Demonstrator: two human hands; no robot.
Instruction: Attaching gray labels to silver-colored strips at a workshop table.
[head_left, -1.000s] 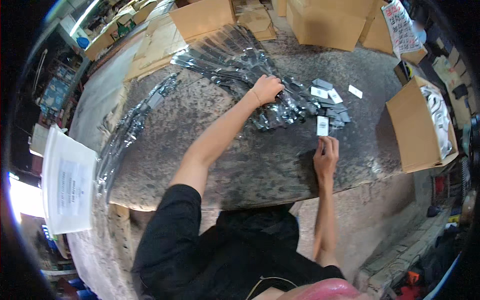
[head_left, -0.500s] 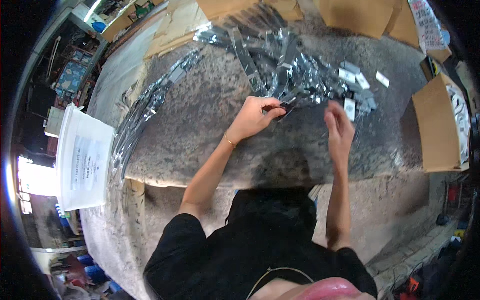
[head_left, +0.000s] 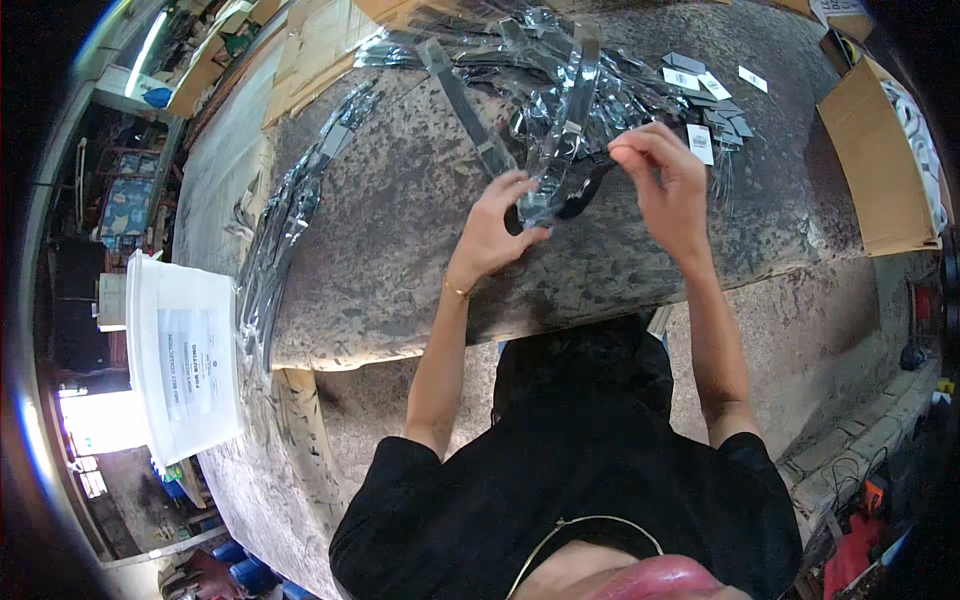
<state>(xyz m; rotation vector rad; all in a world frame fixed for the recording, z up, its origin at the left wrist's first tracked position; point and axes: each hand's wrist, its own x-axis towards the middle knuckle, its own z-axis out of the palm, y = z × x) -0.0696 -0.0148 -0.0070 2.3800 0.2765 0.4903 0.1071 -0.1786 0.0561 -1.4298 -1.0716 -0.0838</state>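
Both hands (head_left: 492,228) (head_left: 675,190) now at one black strip (head_left: 577,203); earlier, just the left.

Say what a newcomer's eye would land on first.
Likely the shiny heap of plastic-wrapped dark strips at upper centre, with the left hand and right hand at its near edge. Then the white tub at the picture's left and the open cardboard box at its right.
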